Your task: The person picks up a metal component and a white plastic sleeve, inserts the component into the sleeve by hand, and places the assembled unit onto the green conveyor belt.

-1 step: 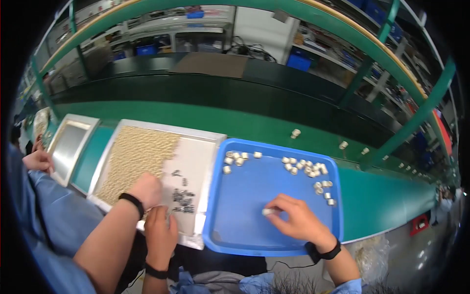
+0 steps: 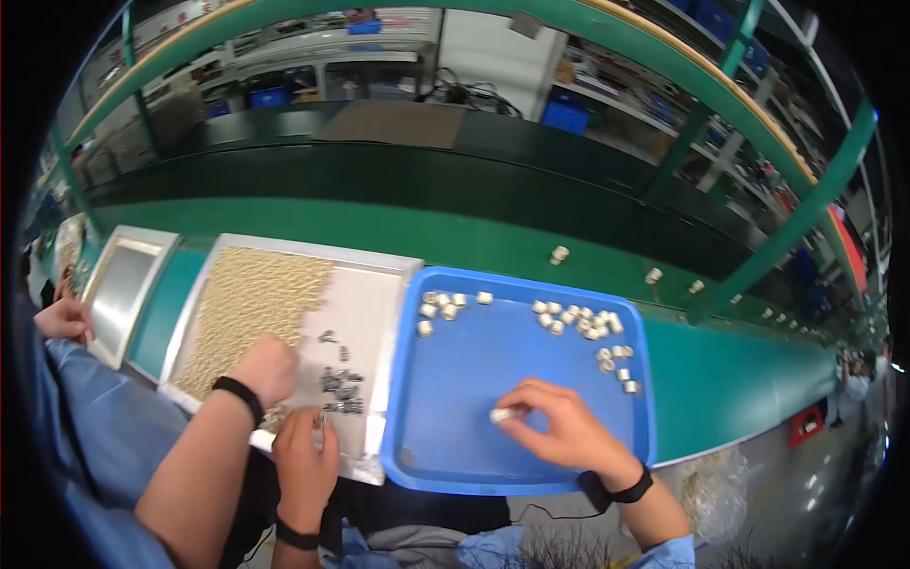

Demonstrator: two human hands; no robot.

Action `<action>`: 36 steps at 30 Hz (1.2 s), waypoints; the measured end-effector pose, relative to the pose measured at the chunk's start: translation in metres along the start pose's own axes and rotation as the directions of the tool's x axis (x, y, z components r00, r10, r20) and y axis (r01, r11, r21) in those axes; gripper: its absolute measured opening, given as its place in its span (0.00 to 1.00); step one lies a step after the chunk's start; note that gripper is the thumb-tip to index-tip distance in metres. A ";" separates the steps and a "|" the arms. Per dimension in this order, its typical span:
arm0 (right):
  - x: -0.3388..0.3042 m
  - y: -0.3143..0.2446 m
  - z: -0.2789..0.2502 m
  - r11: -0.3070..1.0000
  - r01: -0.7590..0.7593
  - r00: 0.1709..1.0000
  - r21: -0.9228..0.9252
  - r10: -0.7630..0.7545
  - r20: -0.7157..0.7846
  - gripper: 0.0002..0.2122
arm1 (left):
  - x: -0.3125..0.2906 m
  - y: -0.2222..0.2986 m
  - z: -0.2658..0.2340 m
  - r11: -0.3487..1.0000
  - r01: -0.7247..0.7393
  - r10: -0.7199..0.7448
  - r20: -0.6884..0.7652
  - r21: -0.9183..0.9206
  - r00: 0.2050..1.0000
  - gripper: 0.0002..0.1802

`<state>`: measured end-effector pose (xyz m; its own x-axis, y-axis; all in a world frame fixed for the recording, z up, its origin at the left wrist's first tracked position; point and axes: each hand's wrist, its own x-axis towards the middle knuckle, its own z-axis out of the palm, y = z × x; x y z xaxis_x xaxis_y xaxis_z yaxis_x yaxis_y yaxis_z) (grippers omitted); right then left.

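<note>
My right hand (image 2: pixel 555 422) pinches a small whitish cylinder (image 2: pixel 500 415) between thumb and fingers, above the blue tray (image 2: pixel 517 486). Several similar white cylinders (image 2: pixel 573 318) lie along that tray's far side and right side. My left hand (image 2: pixel 305 460) is at the near edge of the pale framed tray (image 2: pixel 379 313), fingers closed on a small shiny piece (image 2: pixel 323 417) whose kind is too small to make out. Near its fingertips lies a cluster of small dark pieces (image 2: pixel 341 389). Many beige grain-like pieces (image 2: pixel 256 294) cover the left part of the framed tray.
A co-worker's hand (image 2: pixel 265 370) reaches over the beige pieces, right beside my left hand. Their other hand (image 2: pixel 64 321) touches a smaller metal frame (image 2: pixel 128 284). Several loose white cylinders (image 2: pixel 559 254) stand on the green bench beyond the blue tray. Green posts (image 2: pixel 796 218) rise at the right.
The whole view has shifted slightly, so the trays appear a little farther left. My right hand still holds the cylinder. My left hand stays at the framed tray's near edge.
</note>
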<state>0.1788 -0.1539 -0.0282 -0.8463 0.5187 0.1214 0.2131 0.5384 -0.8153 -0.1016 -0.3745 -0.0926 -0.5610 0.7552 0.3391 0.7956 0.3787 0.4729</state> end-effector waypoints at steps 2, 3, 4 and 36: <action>-0.006 -0.007 0.007 0.993 0.011 1.000 0.114 -0.009 -0.012 0.12 | -0.009 0.028 -0.003 0.954 0.086 -0.058 0.104 -0.288 0.993 0.15; -0.011 -0.011 0.010 0.968 0.021 0.999 0.250 -0.015 -0.029 0.12 | -0.011 0.041 -0.003 0.900 0.140 -0.078 0.162 -0.413 0.984 0.16; -0.018 -0.015 0.012 0.924 0.042 0.998 0.379 -0.023 -0.052 0.12 | -0.010 0.055 -0.003 0.894 0.132 -0.061 0.174 -0.429 0.983 0.16; -0.020 -0.095 0.033 0.963 0.202 0.954 -0.177 -0.235 -0.189 0.16 | -0.008 0.086 -0.008 0.765 -0.410 0.475 0.006 -0.498 0.880 0.25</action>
<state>0.1600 -0.2371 0.0279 -0.7648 0.4935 0.4142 0.1205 0.7411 -0.6605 -0.0307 -0.3519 -0.0480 -0.1141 0.8475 0.5184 0.7243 -0.2862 0.6273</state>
